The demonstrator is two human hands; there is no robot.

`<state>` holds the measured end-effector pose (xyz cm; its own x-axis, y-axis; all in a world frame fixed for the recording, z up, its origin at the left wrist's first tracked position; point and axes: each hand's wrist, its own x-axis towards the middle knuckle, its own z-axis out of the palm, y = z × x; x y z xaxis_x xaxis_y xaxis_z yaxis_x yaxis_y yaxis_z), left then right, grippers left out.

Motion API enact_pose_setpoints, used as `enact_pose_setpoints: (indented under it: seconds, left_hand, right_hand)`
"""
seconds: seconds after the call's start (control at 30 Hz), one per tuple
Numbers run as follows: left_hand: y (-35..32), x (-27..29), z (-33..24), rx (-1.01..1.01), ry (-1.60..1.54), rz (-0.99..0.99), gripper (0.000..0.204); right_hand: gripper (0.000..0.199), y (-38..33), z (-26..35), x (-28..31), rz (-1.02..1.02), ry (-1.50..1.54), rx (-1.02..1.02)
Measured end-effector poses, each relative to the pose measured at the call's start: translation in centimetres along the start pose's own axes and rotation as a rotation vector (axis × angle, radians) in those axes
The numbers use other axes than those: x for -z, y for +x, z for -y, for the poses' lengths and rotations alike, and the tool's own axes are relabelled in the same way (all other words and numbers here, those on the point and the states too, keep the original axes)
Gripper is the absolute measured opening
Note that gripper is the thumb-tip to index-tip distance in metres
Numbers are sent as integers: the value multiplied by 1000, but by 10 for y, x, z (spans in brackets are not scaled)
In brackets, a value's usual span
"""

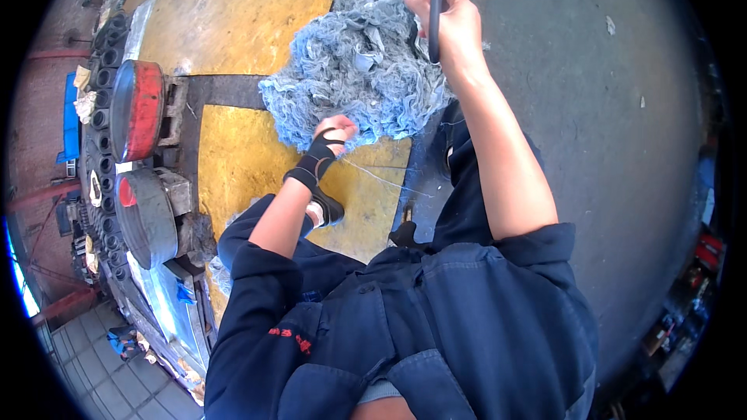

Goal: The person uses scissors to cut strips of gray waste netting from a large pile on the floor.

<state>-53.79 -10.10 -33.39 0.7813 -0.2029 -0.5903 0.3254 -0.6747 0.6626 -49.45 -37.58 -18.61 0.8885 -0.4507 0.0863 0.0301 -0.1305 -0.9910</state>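
Right fingers (419, 5) clamp one handle (434, 27); left fingers (340, 124), grip unclear, touch one fibre pile (334, 70).

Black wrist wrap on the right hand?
No, the black wrist wrap is on the left hand, while the right hand, gripping a black handle, wears none.

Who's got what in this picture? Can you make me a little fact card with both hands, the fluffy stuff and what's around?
Left hand: at the fluffy pile's near edge; grip unclear
Left wrist: black wrap
Right hand: holding a black-handled tool
Pile colour: blue-grey
Beside pile: yellow sheets
Farther left: red drum, grey drum
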Motion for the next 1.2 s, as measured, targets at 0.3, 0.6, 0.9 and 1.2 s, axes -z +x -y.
enact_pose_setpoints:
  seconds: [0.3, 0.6, 0.9, 1.2]
  left_hand:
    - [74, -167, 12, -579, 258, 242, 51]
    - [153, -245, -20, -62, 504, 104, 79]
    - [151, -196, 25, -358, 333, 36, 14]
    - [57, -43, -7, -122, -436, -18, 24]
  right_hand:
    - [30, -10, 18, 44, -163, 152, -175]
    - [23, -10, 34, 52, -135, 151, -347]
    - [18, -15, 32, 44, -75, 118, -297]
    - [35, -17, 7, 20, 174, -174, -75]
